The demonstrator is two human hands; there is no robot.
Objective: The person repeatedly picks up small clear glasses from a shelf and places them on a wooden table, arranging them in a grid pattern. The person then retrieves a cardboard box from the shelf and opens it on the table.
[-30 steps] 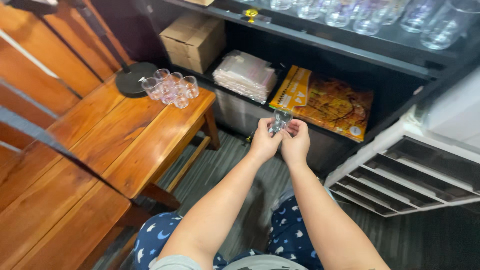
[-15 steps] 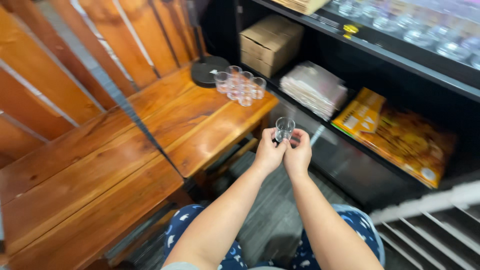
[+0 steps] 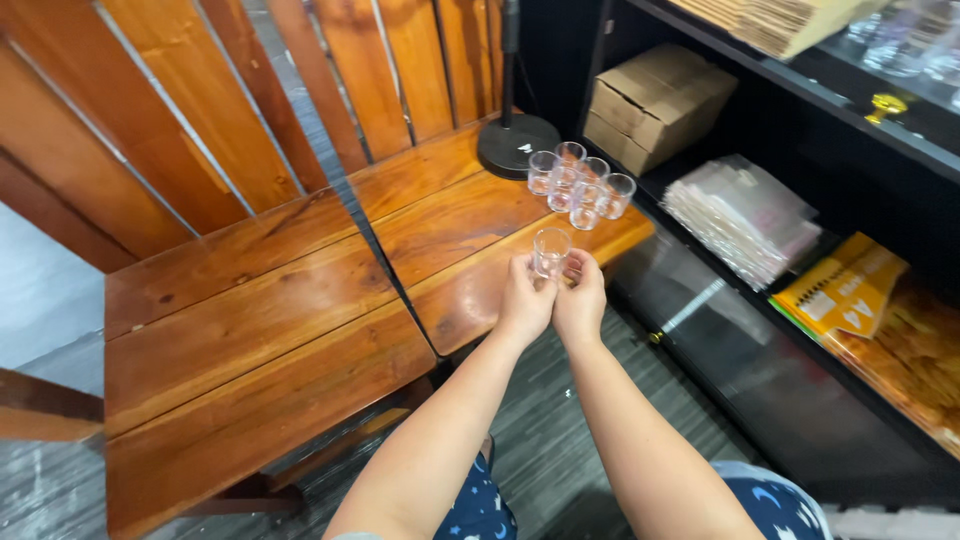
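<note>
Clearly, both hands share one small clear glass cup (image 3: 551,250): the left hand (image 3: 524,300) and the right hand (image 3: 581,300) pinch it between narrowed fingertips, upright, above the near edge of the reddish-brown wooden plank table (image 3: 300,300). Held by fingertips only, the smooth cup could slip and drop onto the wood or past the edge to the dark floor, and it would likely crack. Moved further along the table, it could also knock the cluster of matching clear glass cups (image 3: 580,185), which stand touching one another, near the round black stand base (image 3: 517,145); one bump might topple several.

Counted: one cup in hand, five in the cluster as far as I can tell, one brown cardboard box (image 3: 655,100), one stack of clear plastic sleeves (image 3: 745,215).
</note>
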